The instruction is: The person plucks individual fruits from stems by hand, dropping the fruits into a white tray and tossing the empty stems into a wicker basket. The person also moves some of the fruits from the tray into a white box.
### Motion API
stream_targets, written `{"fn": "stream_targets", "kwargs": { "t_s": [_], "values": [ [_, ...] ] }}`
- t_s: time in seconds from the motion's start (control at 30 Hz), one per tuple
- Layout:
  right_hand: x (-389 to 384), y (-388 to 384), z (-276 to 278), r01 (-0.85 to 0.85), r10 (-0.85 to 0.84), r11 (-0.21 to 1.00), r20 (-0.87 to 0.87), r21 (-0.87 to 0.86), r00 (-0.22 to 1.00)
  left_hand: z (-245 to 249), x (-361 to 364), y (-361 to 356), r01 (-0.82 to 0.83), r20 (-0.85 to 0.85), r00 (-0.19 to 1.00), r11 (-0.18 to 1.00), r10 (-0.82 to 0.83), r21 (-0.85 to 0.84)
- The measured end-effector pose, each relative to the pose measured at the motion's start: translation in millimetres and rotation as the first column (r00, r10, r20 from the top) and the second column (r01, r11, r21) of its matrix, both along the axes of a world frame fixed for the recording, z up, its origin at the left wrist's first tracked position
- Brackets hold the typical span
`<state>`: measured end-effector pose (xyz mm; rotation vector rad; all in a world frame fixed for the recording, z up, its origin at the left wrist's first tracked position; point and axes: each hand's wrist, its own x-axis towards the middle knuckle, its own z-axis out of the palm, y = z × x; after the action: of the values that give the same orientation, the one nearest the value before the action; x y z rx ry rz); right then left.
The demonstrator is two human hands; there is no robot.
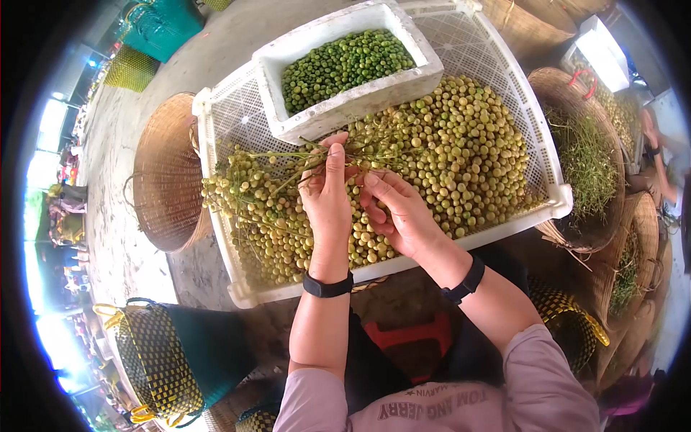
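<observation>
My left hand (327, 189) is closed around a bunch of thin green stems (302, 155), with small round yellow-green fruits (241, 176) hanging from them on the left. Close beside it, my right hand (396, 209) has its thumb and fingertips pinched together near the bunch; what they hold, if anything, is hidden. Both hands are above a white perforated plastic tray (529, 108), where many loose yellow-green fruits (461, 151) lie. On the tray's far side rests a white foam box (360, 101) filled with smaller, darker green fruits (345, 66).
A wicker basket (169, 173) stands left of the tray. To the right, another wicker basket (583, 158) holds bare green stems. A black-and-yellow woven basket (158, 360) is at lower left, and a red stool (410, 335) below me. Another person's arm (658, 155) shows at far right.
</observation>
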<state>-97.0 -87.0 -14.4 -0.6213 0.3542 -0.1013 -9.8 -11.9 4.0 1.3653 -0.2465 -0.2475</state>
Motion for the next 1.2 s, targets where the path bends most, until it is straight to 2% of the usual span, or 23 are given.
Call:
{"fn": "stream_targets", "kwargs": {
  "t_s": [0.17,0.33,0.37,0.5,0.67,0.77,0.83,0.93,1.0,1.07,1.17,1.2],
  "values": [
    [-5,-1,1,-0.059,0.066,0.995,0.084,-0.085,0.994,-3,7,3,-0.071,-0.14,0.988,0.992,0.057,-0.1],
    [-5,0,-3,-0.091,0.086,0.995,0.092,0.045,0.992,-7,9,7,-0.084,-0.269,0.963,0.973,0.024,-0.214],
    [-4,-1,-3,-0.064,0.064,0.998,0.047,0.005,0.997,-7,8,5,-0.105,-0.289,0.956,0.972,0.041,-0.209],
    [-1,-6,5,0.022,-0.024,0.999,0.054,0.042,0.998,-9,4,5,0.01,-0.276,0.959,0.98,-0.067,-0.201],
    [-1,-8,4,0.063,-0.063,0.995,-0.002,0.078,0.998,-6,-2,-1,0.042,-0.287,0.952,0.971,-0.111,-0.235],
    [-2,-7,1,0.07,-0.07,0.997,0.023,0.023,0.997,-8,-2,1,0.105,-0.29,0.941,0.965,-0.175,-0.241],
    [-2,-8,4,0.062,-0.066,0.996,-0.049,-0.07,0.997,-6,-3,0,0.142,-0.314,0.925,0.961,-0.215,-0.238],
    [-1,-5,3,0.093,-0.102,0.993,-0.144,-0.07,0.984,-12,1,1,0.108,-0.32,0.932,0.973,-0.172,-0.206],
    [-2,-6,6,0.038,-0.049,0.983,-0.056,-0.177,0.997,-10,3,-1,-0.027,-0.387,0.92,0.973,-0.065,-0.228],
    [-6,-5,1,-0.04,0.034,0.977,-0.034,-0.208,0.999,-7,7,4,-0.061,-0.388,0.92,0.961,-0.051,-0.271],
    [-12,-4,15,-0.157,0.163,0.986,0.149,-0.052,0.975,-8,16,12,-0.09,-0.361,0.933,0.963,-0.008,-0.253],
    [-13,-3,17,-0.18,0.178,0.984,0.203,-0.007,0.963,-4,16,13,-0.12,-0.33,0.943,0.975,0.052,-0.188]
  ]
}}
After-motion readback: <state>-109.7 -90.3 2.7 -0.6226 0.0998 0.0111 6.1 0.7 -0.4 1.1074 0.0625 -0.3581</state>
